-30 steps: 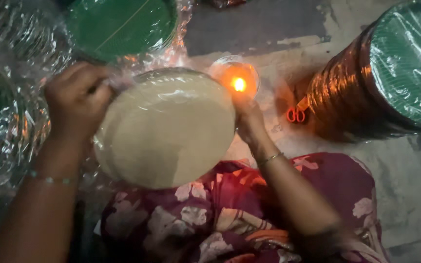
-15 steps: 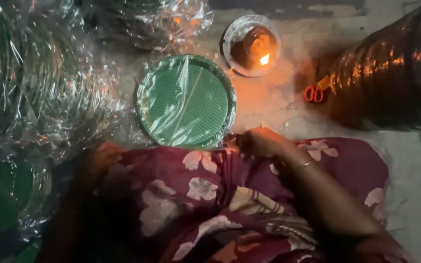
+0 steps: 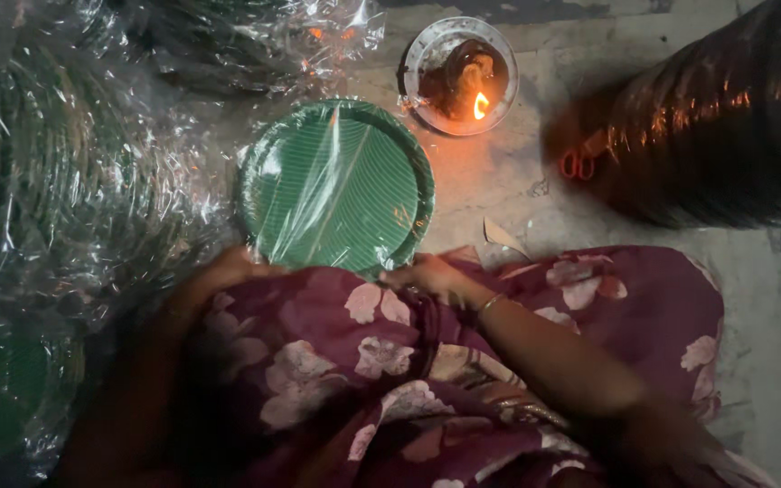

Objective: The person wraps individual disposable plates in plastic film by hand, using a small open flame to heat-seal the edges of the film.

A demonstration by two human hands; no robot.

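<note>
A stack of round green paper plates wrapped in clear plastic film point(image 3: 336, 185) lies face up on the floor in front of my lap. My left hand point(image 3: 219, 276) grips its near left rim and my right hand point(image 3: 427, 274) holds its near right rim. Both hands rest against my dark red flowered clothing point(image 3: 363, 361). A small round dish with a burning flame point(image 3: 463, 77) stands just beyond the stack, to its right.
Heaps of film-wrapped green plate stacks point(image 3: 65, 181) fill the left side. A long roll of stacked plates point(image 3: 707, 136) lies at the upper right, with orange-handled scissors point(image 3: 578, 164) beside it. Bare concrete floor point(image 3: 752, 271) shows on the right.
One second ago I held the stack upright with its pale underside toward me near the flame. Now it lies flat, green side up, with both hands at its near rim.
</note>
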